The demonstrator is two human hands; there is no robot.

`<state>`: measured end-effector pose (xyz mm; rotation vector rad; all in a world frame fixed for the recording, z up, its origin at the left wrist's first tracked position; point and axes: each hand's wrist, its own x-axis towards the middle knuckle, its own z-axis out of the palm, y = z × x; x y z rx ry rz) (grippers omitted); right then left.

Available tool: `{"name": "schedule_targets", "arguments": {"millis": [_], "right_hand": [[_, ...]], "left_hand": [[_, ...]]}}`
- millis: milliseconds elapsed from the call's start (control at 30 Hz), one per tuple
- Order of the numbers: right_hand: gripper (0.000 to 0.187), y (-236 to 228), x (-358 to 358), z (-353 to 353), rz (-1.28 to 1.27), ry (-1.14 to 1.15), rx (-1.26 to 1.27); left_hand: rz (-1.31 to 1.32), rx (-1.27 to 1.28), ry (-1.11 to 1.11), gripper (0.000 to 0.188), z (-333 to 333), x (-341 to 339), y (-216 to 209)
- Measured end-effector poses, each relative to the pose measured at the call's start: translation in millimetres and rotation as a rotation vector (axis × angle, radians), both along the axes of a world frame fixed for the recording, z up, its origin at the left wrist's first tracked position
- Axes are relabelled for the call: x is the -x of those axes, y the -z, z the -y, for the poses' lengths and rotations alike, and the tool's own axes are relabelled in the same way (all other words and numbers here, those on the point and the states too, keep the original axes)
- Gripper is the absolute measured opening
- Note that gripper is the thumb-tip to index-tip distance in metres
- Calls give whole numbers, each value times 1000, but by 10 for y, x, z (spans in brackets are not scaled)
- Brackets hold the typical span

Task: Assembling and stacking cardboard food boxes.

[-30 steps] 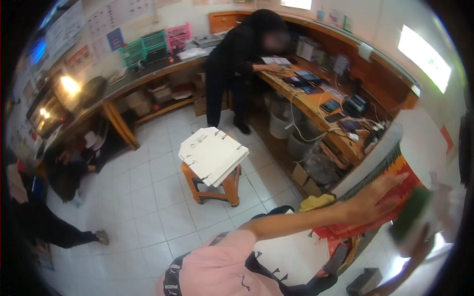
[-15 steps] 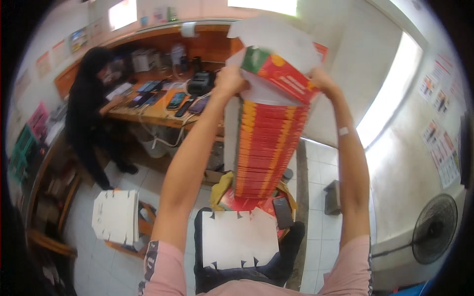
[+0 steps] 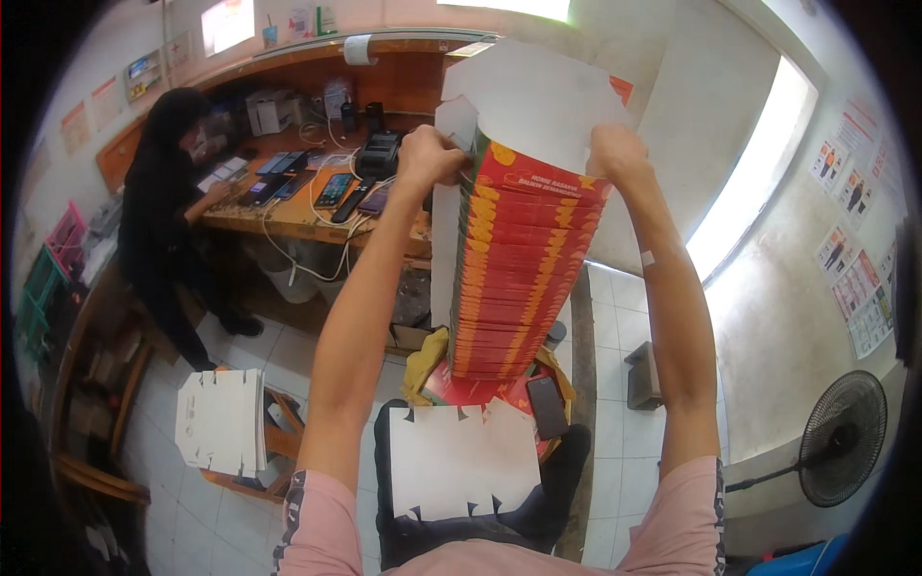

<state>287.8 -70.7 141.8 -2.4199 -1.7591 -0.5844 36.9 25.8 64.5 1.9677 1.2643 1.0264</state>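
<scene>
In front of me rises a tall stack of red cardboard boxes (image 3: 523,278) with yellow and green print, nested in one another. On top sits a box (image 3: 538,91) with its white lid flap standing up. My left hand (image 3: 432,156) is closed on that top box's left edge, the fingertips partly hidden. At its right corner, my right hand (image 3: 618,154) is closed too, gripping the board. Across my lap lies a flat white cardboard blank (image 3: 463,461) with slits along its edges.
A dark phone (image 3: 546,406) lies by the stack's base, beside yellow wrapping (image 3: 423,367). More white blanks (image 3: 221,422) rest on a stool at left. A person in black (image 3: 163,192) stands at a wooden counter (image 3: 279,223) with phones and cables. A fan (image 3: 842,439) stands at right.
Both hands have brought the top box down onto the stack. Its red front panel, tilted and raised before, now lines up with the boxes below.
</scene>
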Motion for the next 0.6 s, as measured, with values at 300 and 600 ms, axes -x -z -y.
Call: {"name": "schedule_targets", "arguments": {"millis": [300,600], "right_hand": [[39,-417,961,-113,-351,-264,-27],[32,-194,1425,-545,-219,-249,5]], "left_hand": [[15,-185,-159,21,29,-50,53],[-3,-203,-130,24,31,7,65]]}}
